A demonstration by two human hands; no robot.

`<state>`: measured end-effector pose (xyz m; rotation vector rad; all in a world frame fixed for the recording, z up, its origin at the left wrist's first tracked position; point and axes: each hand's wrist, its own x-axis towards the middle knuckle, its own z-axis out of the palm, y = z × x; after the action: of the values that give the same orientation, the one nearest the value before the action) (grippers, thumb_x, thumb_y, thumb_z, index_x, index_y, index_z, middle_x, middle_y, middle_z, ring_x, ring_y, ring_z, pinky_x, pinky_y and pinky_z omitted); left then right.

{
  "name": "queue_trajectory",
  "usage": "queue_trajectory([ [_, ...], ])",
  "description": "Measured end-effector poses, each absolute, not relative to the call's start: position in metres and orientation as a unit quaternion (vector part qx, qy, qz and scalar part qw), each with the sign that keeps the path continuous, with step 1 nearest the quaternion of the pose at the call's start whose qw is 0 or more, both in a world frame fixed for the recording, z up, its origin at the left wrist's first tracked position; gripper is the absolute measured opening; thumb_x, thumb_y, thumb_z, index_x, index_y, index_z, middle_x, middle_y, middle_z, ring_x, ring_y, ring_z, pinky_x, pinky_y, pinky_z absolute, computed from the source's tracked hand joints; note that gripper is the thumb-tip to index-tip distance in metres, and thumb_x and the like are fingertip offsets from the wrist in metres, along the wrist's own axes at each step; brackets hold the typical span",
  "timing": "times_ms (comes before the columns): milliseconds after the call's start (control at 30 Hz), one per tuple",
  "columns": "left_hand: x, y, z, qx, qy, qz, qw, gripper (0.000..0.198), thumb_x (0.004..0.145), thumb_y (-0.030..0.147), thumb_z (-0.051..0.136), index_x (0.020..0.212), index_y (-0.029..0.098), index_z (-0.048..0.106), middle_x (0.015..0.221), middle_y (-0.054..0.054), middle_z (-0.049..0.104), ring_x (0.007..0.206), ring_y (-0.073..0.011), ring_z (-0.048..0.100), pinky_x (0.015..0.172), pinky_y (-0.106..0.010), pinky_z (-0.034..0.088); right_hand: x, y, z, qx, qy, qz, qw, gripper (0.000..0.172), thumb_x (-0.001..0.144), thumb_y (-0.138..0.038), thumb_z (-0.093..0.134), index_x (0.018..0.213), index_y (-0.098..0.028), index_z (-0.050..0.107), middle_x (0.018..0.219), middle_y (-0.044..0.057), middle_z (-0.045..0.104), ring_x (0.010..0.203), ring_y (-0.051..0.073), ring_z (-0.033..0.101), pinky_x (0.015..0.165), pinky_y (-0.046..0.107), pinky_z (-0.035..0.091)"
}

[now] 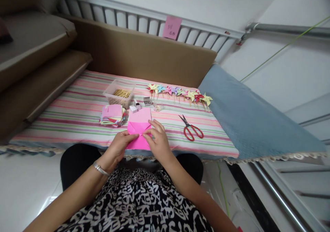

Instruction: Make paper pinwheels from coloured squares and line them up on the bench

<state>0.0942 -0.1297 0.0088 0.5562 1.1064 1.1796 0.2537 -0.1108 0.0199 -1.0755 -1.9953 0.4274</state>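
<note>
Between the fingertips of both hands is a bright pink paper point(139, 126), its creased folds meeting near the middle. From the left, my left hand point(120, 143) pinches it with the thumb on top. My right hand point(157, 140) pinches it from the other side, thumb and index finger together and the other fingers loosely bent. A lighter pink sheet point(141, 115) shows just beyond it; where the pink layers divide near my fingers is hard to make out. Red-handled scissors point(189, 127) lie partly spread to the right of my right hand.
A stack of coloured paper squares point(112, 112) lies left, before a clear plastic box point(106, 94) of thin sticks. Small containers point(146, 101) stand beyond the paper. Several finished paper pinwheels point(177, 91) form a row at the back right. A cardboard panel point(144, 56) stands behind.
</note>
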Motion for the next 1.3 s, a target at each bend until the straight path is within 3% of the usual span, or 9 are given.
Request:
queue_trajectory([
  [200,0.096,-0.131,0.007,0.268,0.478,0.52,0.655,0.028,0.052,0.028,0.084,0.072,0.011,0.074,0.063,-0.007,0.072,0.057,-0.0163,0.062,0.061,-0.027,0.047,0.249,-0.11,0.02,-0.444,-0.792,0.182,0.377,0.003,0.077,-0.019,0.066,0.079,-0.02,0.067,0.131,0.012,0.054,0.131,0.029,0.037,0.106,0.052,0.033],
  [400,0.097,-0.133,0.007,0.277,0.462,0.525,0.659,0.033,0.053,0.028,0.084,0.081,0.012,0.075,0.069,-0.007,0.073,0.062,-0.0172,0.064,0.07,-0.03,0.049,0.246,-0.109,0.022,-0.457,-0.778,0.215,0.373,0.005,0.076,-0.017,0.065,0.072,-0.02,0.065,0.129,0.012,0.056,0.13,0.028,0.039,0.106,0.05,0.033],
  [667,0.098,-0.132,0.006,0.286,0.449,0.528,0.662,0.033,0.054,0.027,0.084,0.082,0.013,0.075,0.071,-0.007,0.074,0.061,-0.0162,0.064,0.069,-0.03,0.049,0.243,-0.109,0.024,-0.469,-0.77,0.235,0.363,0.006,0.077,-0.015,0.06,0.074,-0.018,0.063,0.127,0.015,0.057,0.127,0.028,0.042,0.106,0.048,0.033],
  [867,0.097,-0.131,0.009,0.272,0.478,0.538,0.639,0.034,0.051,0.029,0.085,0.078,0.012,0.075,0.067,-0.006,0.073,0.058,-0.017,0.064,0.064,-0.029,0.049,0.245,-0.109,0.02,-0.454,-0.743,0.25,0.423,0.006,0.08,-0.021,0.057,0.083,-0.02,0.061,0.123,0.013,0.059,0.123,0.025,0.047,0.105,0.045,0.035],
  [1000,0.093,-0.131,0.013,0.265,0.484,0.529,0.644,0.032,0.05,0.029,0.085,0.075,0.012,0.075,0.066,-0.007,0.073,0.061,-0.0186,0.065,0.067,-0.03,0.051,0.254,-0.104,0.014,-0.532,-0.588,0.398,0.461,0.03,0.075,-0.037,0.063,0.098,-0.018,0.06,0.108,0.011,0.066,0.103,0.024,0.06,0.093,0.041,0.044],
  [1133,0.093,-0.131,0.013,0.278,0.48,0.512,0.656,0.033,0.05,0.029,0.085,0.076,0.012,0.075,0.069,-0.009,0.074,0.063,-0.0198,0.067,0.069,-0.032,0.051,0.254,-0.102,0.013,-0.485,-0.419,0.657,0.396,0.036,0.067,-0.044,0.07,0.09,-0.016,0.065,0.081,0.006,0.07,0.07,0.019,0.064,0.066,0.031,0.05],
  [1300,0.095,-0.131,0.011,0.285,0.473,0.504,0.664,0.033,0.051,0.03,0.085,0.077,0.012,0.075,0.07,-0.009,0.074,0.063,-0.0192,0.067,0.072,-0.032,0.052,0.245,-0.105,0.017,-0.425,-0.39,0.707,0.409,0.034,0.058,-0.035,0.077,0.082,-0.013,0.067,0.069,0.003,0.07,0.06,0.017,0.061,0.062,0.029,0.048],
])
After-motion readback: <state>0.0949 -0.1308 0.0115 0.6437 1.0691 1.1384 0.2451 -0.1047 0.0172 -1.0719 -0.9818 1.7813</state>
